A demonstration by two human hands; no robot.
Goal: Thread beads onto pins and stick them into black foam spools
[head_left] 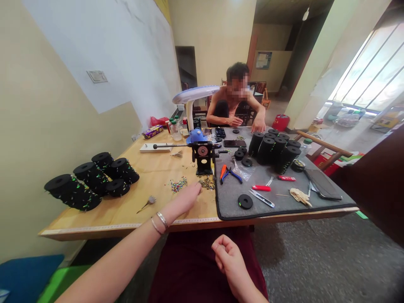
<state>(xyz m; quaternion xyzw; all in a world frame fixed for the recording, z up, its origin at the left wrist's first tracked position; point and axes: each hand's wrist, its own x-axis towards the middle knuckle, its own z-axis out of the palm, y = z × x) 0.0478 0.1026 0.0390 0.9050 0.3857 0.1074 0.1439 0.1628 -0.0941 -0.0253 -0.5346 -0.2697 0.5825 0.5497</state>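
Got right hand loosely curled above lap, left hand down at metal-looking bits, probably kept close for easy reach; can't tell what's pinched, if anything.

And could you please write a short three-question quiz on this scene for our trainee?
1. True or false: silver-coloured metal bracelets circle the wrist of the person's left hand.
2. Which is nearest to that hand's fingertips?
A) a flat black phone
B) a loose heap of small brownish pieces
C) a purple and yellow box
3. Where is the person's right hand in relation to the tan-topped wooden table?

Key:
1. True.
2. B.
3. Off the table, on the near side of its front edge, in front of the dark red cloth at the lap.
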